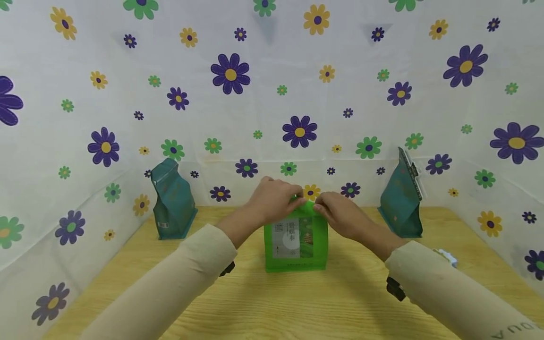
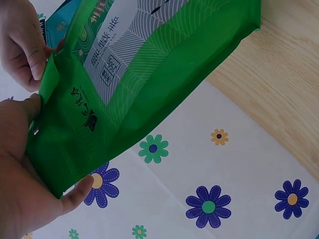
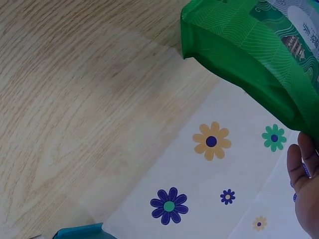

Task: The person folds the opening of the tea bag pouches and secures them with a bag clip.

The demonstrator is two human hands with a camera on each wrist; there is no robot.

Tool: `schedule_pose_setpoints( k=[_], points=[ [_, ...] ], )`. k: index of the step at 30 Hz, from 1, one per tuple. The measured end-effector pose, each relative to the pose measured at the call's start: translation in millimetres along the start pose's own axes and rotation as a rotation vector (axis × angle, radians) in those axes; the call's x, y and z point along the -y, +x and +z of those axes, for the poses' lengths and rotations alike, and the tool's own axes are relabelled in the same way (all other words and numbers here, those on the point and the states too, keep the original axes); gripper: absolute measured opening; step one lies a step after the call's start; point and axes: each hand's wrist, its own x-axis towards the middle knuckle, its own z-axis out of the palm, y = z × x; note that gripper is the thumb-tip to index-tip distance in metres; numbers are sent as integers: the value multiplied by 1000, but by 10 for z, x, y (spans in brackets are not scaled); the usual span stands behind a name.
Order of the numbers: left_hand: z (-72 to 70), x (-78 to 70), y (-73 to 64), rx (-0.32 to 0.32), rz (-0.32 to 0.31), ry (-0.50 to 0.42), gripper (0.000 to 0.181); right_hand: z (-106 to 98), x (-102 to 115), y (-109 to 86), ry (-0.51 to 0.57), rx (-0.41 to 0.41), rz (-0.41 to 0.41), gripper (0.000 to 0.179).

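An upright green tea bag [image 1: 296, 238], printed with a pale label and Chinese characters, stands on the wooden table in the head view. At its left top edge my left hand [image 1: 277, 200] pinches the film between thumb and fingers. My right hand [image 1: 343, 213] pinches the top edge on the other side, a short gap away. Up close in the left wrist view, the bag's top [image 2: 65, 129] is creased between both hands, with the left thumb pressed on it. Only the right hand's fingers [image 3: 299, 164] show in the right wrist view, at the bag's top corner.
To the back left stands a teal bag [image 1: 174, 203] with a folded-over top. Another teal bag [image 1: 399, 203], back right, carries a long clip [image 1: 414, 174] along its top. A small whitish object [image 1: 446, 257] lies partly behind the right sleeve. Flowered cloth [image 1: 263, 113] walls the table.
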Motion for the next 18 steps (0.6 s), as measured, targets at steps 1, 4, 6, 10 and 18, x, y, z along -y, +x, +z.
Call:
schedule_pose_setpoints(
  k=[1, 4, 6, 10, 18],
  points=[
    [2, -11, -3, 0, -2, 7, 30, 9, 7, 7, -8, -1, 1, 16],
    [12, -39, -5, -8, 0, 24, 27, 30, 29, 23, -43, -12, -8, 16],
    [28, -50, -1, -22, 9, 46, 25, 44, 37, 28, -75, -36, -24, 14],
    [82, -59, 8, -99, 46, 85, 25, 90, 36, 19, -172, -118, -108, 14],
    [131, -27, -2, -185, 75, 83, 24, 182, -2, -25, -228, -295, -285, 13]
  ],
)
